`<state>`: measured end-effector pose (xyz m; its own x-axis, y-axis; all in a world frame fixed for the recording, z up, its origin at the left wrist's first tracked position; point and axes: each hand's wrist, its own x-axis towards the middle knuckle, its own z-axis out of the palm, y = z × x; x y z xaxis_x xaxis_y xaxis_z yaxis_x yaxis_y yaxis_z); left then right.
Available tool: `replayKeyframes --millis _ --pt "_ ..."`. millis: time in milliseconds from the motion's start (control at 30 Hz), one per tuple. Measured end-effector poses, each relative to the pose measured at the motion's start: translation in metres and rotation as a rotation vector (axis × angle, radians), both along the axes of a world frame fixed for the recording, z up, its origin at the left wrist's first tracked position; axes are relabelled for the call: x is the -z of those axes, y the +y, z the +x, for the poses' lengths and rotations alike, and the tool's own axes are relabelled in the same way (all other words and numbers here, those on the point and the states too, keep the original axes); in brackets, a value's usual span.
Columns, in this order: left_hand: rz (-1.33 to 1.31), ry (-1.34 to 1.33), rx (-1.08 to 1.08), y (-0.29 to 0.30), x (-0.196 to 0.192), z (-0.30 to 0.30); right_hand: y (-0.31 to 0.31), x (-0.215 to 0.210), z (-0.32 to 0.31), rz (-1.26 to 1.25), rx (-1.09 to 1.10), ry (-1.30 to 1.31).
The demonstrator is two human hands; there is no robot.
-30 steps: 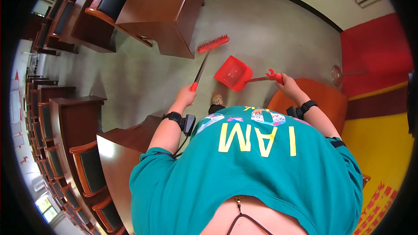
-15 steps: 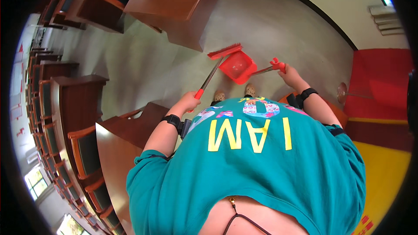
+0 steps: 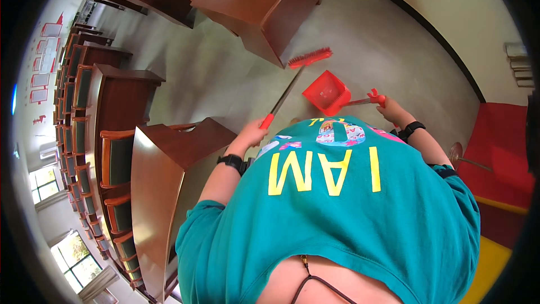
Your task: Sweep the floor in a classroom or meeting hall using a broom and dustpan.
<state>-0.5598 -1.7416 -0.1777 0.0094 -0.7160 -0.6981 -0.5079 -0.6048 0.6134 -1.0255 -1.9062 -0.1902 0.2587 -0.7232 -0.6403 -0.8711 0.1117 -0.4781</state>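
Open floor: the grey floor (image 3: 225, 73) ahead of both hands is bare and wide, running from the desks to the far wall; most free room lies ahead and to the right of the right hand.
Edges ahead: a brown wooden table (image 3: 264, 0) stands just beyond the broom head, its near corner close to the bristles; the dark skirting line (image 3: 427, 34) of the wall curves past beyond the dustpan.
Edges to the left: a second wooden table (image 3: 163, 174) sits just beside the left forearm, with rows of wooden seats (image 3: 112, 157) well out to the left of it.
Edges to the right: a red step (image 3: 506, 157) lies to the right of the right hand, with a yellow band below it.
Left hand (image 3: 254, 130): fingers wrapped round the red grip at the near end of the broom handle; a black wristband sits on the forearm.
Right hand (image 3: 392, 110): closed round the red end of the dustpan's long handle; a black band at the wrist.
Broom (image 3: 293, 81): thin metal shaft slanting away from the left hand, ending in a red bristle head on the floor ahead.
Dustpan (image 3: 327, 92): red plastic, boxy, between the two hands and ahead of them, just beside the broom shaft, low at the floor.
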Motion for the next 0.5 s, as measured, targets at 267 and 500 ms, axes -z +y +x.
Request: replayKeyframes --millis 267,500 --pt "0.179 -0.121 0.081 -0.034 0.015 -0.018 0.003 0.009 -0.001 -0.004 -0.058 0.039" --pt "0.133 0.011 0.01 0.035 0.022 -0.005 -0.009 -0.002 0.005 0.087 -0.03 -0.024"
